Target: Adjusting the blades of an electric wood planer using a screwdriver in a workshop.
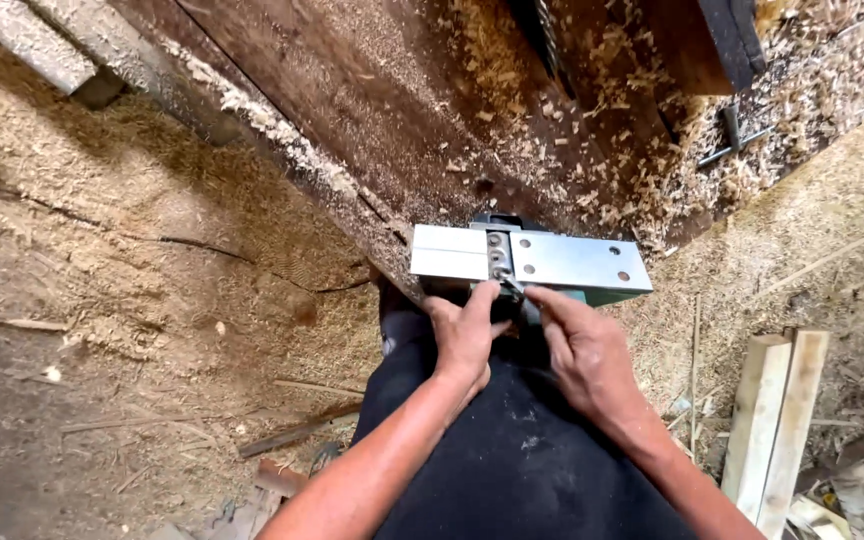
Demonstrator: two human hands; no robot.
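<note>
Electric planer (552, 262) lies sole-up; left hand (464, 335) and right hand (584, 345) touch its blade slot.

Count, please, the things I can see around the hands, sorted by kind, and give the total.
Hands: 2, the left hand and the right hand, both at the planer.
Electric planer, turned sole-up, metal plate: 1.
Dark workbench covered in shavings: 1.
Pale wooden battens, leaning at the right: 2.
Total: 6.

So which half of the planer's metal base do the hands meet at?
The longer right plate with two holes; left hand and right hand meet at its inner end. The left plate is shorter.
</note>
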